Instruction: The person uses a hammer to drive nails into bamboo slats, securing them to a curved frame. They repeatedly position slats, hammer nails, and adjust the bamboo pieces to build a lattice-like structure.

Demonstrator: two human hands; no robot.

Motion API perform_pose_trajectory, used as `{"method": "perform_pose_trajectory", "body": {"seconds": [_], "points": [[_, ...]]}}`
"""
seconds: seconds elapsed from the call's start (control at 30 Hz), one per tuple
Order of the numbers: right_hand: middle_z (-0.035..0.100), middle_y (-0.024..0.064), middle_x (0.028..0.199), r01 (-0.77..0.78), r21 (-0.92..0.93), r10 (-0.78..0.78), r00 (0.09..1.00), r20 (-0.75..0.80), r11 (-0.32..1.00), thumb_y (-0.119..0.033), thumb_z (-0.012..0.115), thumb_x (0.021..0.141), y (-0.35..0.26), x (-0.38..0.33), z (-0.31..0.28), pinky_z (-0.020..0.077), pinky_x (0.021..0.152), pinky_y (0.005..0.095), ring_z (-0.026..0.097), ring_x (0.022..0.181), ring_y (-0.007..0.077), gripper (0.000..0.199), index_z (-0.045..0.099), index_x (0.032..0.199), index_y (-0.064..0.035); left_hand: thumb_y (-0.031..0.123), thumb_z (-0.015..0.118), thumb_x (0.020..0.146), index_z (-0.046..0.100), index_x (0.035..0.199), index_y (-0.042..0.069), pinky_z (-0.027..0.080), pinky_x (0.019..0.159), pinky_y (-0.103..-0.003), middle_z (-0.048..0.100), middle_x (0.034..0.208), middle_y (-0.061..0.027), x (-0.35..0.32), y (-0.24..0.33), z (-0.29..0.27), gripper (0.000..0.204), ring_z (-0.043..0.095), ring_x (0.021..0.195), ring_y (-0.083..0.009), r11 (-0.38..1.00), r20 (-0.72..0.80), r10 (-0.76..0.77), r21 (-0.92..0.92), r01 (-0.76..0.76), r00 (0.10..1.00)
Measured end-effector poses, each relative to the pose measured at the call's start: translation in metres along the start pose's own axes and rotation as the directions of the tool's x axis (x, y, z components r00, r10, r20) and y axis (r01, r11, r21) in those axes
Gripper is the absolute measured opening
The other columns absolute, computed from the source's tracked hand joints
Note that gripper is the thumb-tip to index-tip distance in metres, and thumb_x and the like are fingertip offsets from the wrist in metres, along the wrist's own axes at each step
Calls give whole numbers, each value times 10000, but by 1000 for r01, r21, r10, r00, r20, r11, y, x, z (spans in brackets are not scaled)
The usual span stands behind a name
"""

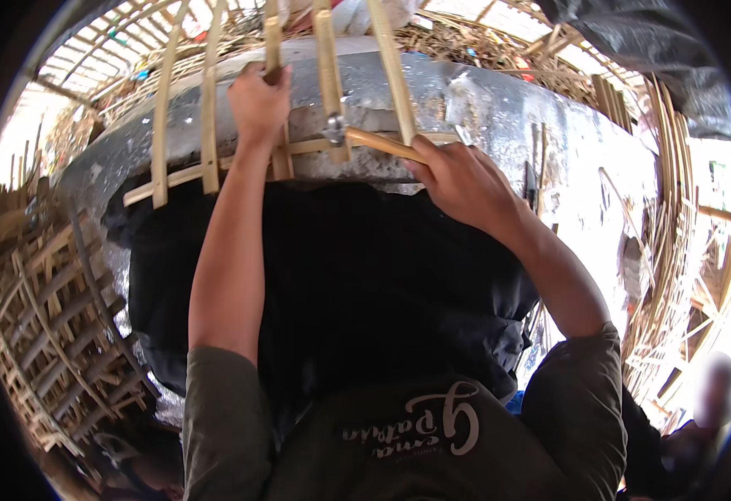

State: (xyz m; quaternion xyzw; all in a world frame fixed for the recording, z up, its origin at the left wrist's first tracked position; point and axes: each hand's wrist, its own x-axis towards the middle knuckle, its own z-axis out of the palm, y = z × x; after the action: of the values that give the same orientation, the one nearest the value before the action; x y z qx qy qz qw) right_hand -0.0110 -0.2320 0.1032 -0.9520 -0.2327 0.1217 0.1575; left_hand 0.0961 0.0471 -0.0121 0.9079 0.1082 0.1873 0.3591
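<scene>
My left hand (261, 104) is closed around an upright bamboo slat (273, 37), which shows above and below the fist. My right hand (466, 179) grips the wooden handle of a hammer (382, 143). Its metal head (334, 127) is over another upright slat (326, 67), close to where that one crosses a long bamboo crosspiece (186, 174); whether they touch I cannot tell. Further upright slats stand apart from each other along the crosspiece, two (211, 100) to the left of my left hand and one (392, 75) near the hammer. The frame's far ends leave the picture.
Beneath the frame lies a worn grey slab (499, 108). Black cloth (382, 275) covers my lap. Stacked bamboo lattices (56, 334) stand at the left, and long bamboo strips (666, 209) at the right. Scraps (482, 50) litter the far side. Another person (700, 447) is at lower right.
</scene>
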Motion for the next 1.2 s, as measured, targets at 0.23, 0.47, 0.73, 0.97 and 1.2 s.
{"method": "perform_pose_trajectory", "body": {"seconds": [0.23,0.47,0.73,0.97,1.2], "points": [[633,200,645,23,-13,-24,999,-28,1000,-285,575,1028,18,4,11,536,584,545,671,659,441,224,555,1056,-64,366,796,845,734,978,-8,567,731,-430,746,808,-176,8,3,8,401,735,776,-348,999,-9,-3,52,4,1000],[646,209,666,-20,76,18,1000,14,997,-295,567,1031,4,1,3,559,623,541,685,684,432,241,587,1130,-76,340,793,852,732,970,-16,571,733,-419,748,804,-177,4,10,0,380,737,762,-345,999,7,-46,17,46,999],[651,220,707,-18,46,16,999,41,999,-289,583,1024,10,3,8,535,634,554,679,706,439,237,579,1080,-59,407,783,850,738,1055,-10,559,698,-410,735,759,-180,4,3,6,467,731,717,-324,999,22,-42,26,41,999],[633,220,684,-34,121,41,997,-58,992,-277,586,1022,1,2,2,521,623,555,669,698,439,230,571,1061,-50,292,781,861,720,944,-40,572,701,-428,743,809,-206,1,6,1,348,731,748,-369,999,-16,-24,-41,23,1000],[623,208,652,-36,184,44,998,-42,982,-244,601,1013,-5,10,-14,507,576,535,660,638,425,203,589,1013,-42,292,784,856,721,946,-45,575,711,-432,740,830,-222,1,7,0,354,731,756,-377,999,-4,-30,-18,30,1000]]}}
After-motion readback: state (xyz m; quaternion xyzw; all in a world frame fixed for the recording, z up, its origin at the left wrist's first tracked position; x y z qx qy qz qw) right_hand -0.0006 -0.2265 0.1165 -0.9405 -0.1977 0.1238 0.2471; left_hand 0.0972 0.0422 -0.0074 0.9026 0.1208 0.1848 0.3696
